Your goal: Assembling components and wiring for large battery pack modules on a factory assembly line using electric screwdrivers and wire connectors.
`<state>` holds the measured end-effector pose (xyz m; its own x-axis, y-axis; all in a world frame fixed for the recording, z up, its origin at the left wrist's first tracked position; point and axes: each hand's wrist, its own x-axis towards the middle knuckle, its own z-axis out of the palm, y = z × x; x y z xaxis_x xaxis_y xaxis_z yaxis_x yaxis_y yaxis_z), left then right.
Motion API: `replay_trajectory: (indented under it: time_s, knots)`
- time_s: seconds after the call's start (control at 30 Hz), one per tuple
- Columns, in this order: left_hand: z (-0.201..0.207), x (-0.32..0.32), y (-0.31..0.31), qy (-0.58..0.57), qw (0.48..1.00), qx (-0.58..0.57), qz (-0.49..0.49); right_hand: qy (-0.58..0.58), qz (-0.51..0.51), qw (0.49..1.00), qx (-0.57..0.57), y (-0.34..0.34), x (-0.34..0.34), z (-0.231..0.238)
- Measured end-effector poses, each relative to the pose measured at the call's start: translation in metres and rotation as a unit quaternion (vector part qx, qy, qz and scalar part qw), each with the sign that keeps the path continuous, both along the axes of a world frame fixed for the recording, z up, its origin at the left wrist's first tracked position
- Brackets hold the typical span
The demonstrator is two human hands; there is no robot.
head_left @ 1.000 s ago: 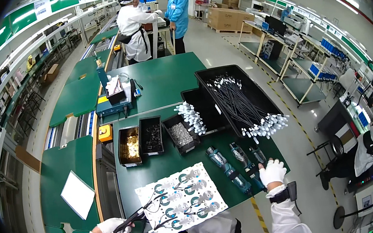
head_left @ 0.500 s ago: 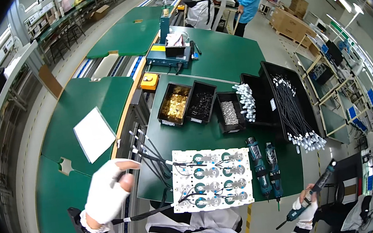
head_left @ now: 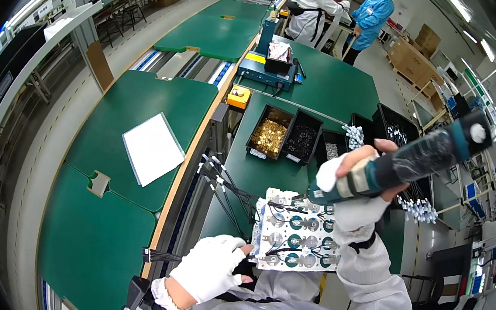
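My right hand, in a white glove with bare fingertips, is closed round a teal and black electric screwdriver. The tool is raised over the right part of a white panel, its thick end toward the right; its bit is hidden. Several round metal parts with teal rings and black wires sit on the panel. At the panel's left edge is my gloved left hand, thumb and forefinger apart, the forefinger touching the edge. A bundle of black cables with white ends lies beyond this hand.
Black bins hold brass-coloured pieces, small black parts and white-tipped cables. A white sheet lies on the green boards at left. Farther off are a blue device and two people.
My right hand has brought the screwdriver from the lower right up over the panel. The left hand has moved right to the panel's edge. The view has shifted.
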<state>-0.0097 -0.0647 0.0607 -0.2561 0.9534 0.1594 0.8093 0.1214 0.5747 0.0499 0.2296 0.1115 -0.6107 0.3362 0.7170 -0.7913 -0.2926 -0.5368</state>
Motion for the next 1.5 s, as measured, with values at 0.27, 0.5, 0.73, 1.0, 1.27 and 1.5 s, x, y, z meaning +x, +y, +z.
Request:
replay_trajectory:
  time_s: [0.27, 0.5, 0.73, 1.0, 1.27, 1.5]
  knots:
    - [-0.022, -0.023, -0.036, 0.133, 0.987, -0.005, 0.088, -0.257, 0.201, 0.935, -0.135, 0.003, -0.039, -0.031]
    - [-0.007, -0.129, 0.016, -0.015, 0.988, 0.007, 0.155, -0.166, -0.027, 0.985, 0.031, -0.030, -0.043, -0.033]
    - [-0.112, -0.305, 0.150, 0.002, 0.945, 0.049, 0.325, -0.184, 0.262, 0.947, 0.033, -0.020, -0.024, 0.021]
    - [-0.180, -0.304, 0.217, 0.229, 0.914, 0.019, 0.335, -0.532, 0.338, 0.766, 0.127, 0.009, 0.006, 0.019]
    - [-0.167, -0.323, 0.239, 0.223, 0.934, -0.073, 0.268, -0.518, 0.322, 0.776, 0.161, -0.002, 0.009, 0.035]
    - [-0.175, -0.316, 0.247, 0.247, 0.929, -0.041, 0.273, -0.549, 0.214, 0.804, 0.078, -0.022, 0.018, 0.050]
